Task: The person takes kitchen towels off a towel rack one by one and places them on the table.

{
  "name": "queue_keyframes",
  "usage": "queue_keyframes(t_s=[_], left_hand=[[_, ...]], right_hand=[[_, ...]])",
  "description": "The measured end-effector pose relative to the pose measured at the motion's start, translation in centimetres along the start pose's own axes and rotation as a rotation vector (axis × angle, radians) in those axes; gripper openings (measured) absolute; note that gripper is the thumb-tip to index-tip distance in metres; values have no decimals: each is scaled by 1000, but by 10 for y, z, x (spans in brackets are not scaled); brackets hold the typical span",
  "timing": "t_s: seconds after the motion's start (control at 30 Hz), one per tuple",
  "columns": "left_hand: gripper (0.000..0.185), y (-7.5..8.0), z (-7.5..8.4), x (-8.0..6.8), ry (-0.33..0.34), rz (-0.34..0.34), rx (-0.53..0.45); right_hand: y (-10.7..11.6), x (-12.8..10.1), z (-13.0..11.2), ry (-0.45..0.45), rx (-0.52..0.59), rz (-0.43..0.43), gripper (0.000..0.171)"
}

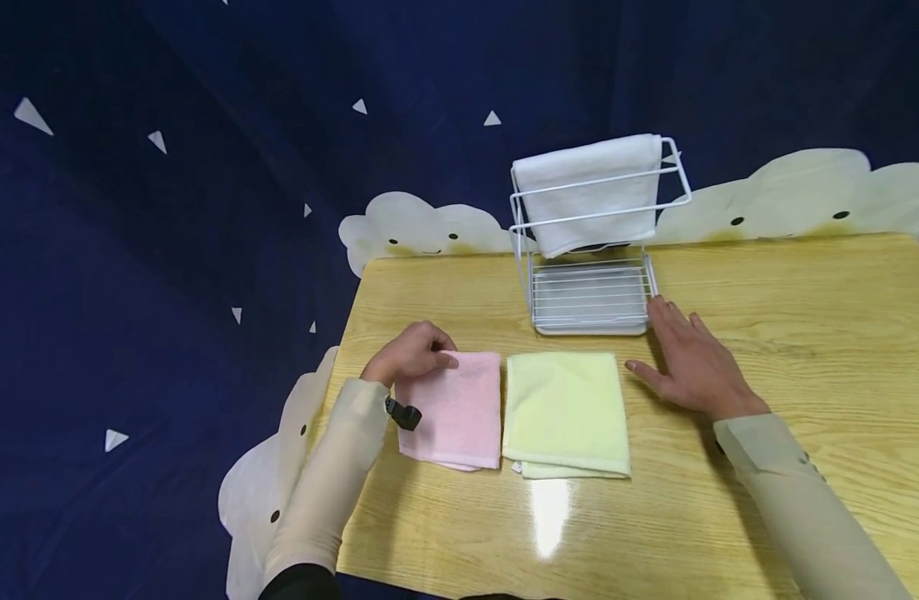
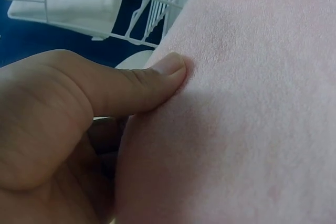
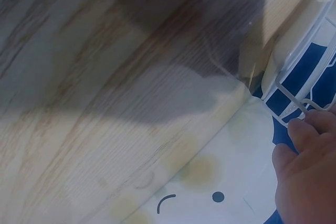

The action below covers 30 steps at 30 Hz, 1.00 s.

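Note:
A folded pink towel lies at the left of the table. My left hand pinches its upper left edge, thumb on top; in the left wrist view the thumb presses into the pink cloth and the other fingers are mostly hidden behind it. Beside it on the right is a folded pale yellow towel. My right hand has its fingers extended, fingertips right at the lower right side of a white wire rack. Over the rack's top rails hangs a white towel.
A white tray forms the rack's base, on the wooden table towards its back edge. Cloud-shaped panels with small faces line the back and left edges. Behind hangs a dark blue cloth with white triangles.

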State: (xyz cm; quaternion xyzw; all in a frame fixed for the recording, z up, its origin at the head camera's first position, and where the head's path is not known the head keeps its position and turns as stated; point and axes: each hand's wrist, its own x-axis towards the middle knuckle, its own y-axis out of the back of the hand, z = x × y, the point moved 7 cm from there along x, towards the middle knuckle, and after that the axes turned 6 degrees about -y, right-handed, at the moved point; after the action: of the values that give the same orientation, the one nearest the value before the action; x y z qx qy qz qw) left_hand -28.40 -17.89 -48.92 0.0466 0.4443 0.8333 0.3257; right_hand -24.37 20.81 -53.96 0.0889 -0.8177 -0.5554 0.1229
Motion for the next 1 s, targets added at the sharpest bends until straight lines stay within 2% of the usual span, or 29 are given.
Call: queue_keyframes(t_s=[0.47,0.8,1.0], left_hand=[[8,-8,-9,9,35,-4,4],[9,-15,-14,18,16,-5,-15],[7,-18,-20,21,45,4,-6]], right_hand=[[-2,-2,0,-8,6,-3,104],[0,0,1,3,5,14,103],[-2,1,2,-4,5,3,103]])
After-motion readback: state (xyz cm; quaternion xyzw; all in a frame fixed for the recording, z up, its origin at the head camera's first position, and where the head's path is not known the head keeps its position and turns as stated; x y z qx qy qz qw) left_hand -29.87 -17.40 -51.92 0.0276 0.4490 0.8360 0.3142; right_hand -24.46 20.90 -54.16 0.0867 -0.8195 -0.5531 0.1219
